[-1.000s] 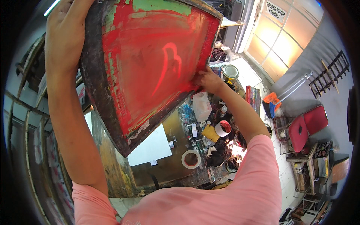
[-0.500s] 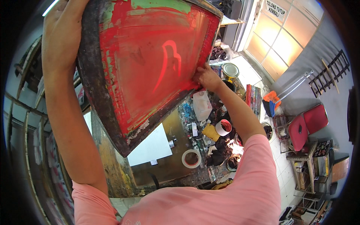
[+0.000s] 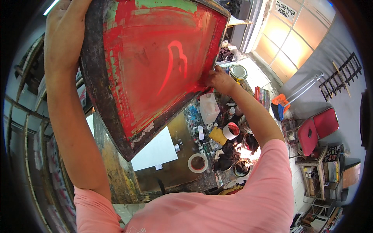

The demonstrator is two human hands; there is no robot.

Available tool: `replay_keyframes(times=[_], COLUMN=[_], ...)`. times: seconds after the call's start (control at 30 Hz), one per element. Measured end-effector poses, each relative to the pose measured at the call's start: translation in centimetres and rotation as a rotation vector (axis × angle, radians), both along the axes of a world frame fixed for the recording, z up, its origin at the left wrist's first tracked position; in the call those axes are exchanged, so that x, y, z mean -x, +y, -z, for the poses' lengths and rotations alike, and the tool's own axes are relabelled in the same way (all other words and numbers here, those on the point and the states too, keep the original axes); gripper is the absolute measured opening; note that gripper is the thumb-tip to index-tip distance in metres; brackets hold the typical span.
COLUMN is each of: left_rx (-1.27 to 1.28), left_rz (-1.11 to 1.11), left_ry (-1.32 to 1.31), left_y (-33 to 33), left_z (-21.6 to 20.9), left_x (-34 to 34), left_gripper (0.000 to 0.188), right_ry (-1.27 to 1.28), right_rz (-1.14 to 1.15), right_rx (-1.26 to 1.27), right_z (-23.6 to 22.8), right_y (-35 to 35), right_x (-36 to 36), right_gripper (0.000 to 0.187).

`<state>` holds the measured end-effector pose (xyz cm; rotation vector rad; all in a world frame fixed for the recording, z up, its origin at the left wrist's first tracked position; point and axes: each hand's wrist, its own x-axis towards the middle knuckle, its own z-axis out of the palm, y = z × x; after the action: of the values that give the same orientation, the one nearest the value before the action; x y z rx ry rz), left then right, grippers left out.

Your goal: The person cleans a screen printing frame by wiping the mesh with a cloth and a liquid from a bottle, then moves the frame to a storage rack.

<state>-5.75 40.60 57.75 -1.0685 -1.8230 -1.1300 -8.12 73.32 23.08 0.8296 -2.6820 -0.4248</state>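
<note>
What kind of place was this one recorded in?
Most likely a screen-printing workshop. Both hands hold up a red-coated printing screen above an ink-stained table crowded with paint cans, a tape roll and white paper.

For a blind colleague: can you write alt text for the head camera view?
A person in a pink shirt holds up a red-inked screen-printing frame, left hand on its upper edge, right hand on its right edge, above a cluttered worktable with a tape roll.
</note>
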Motion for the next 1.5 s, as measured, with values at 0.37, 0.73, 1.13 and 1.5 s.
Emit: replay_keyframes(times=[0.37, 0.73, 1.13, 1.5], left_rx=[-0.022, -0.027, 0.215, -0.226], left_rz=[0.134, 0.046, -0.267, -0.301], left_ry=[0.003, -0.070, 0.187, -0.250], left_y=[0.9, 0.9, -4.7, -7.1], left_z=[-0.3, 0.1, -0.4, 3.1], left_x=[-1.1, -1.8, 3.9, 1.5], left_gripper=[0.025, 0.026, 0.039, 0.035], right_ry=[0.110, 0.074, 0.066, -0.021], right_rz=[-0.055, 0.038, -0.005, 0.308], right_rx=[0.165, 0.145, 0.097, 0.351], right_z=[2.9, 1.7, 2.0, 1.9], right_y=[-1.0, -0.4, -0.5, -1.3], right_x=[1.8, 1.3, 0.4, -0.8], right_gripper=[0.026, 0.025, 0.025, 0.017])
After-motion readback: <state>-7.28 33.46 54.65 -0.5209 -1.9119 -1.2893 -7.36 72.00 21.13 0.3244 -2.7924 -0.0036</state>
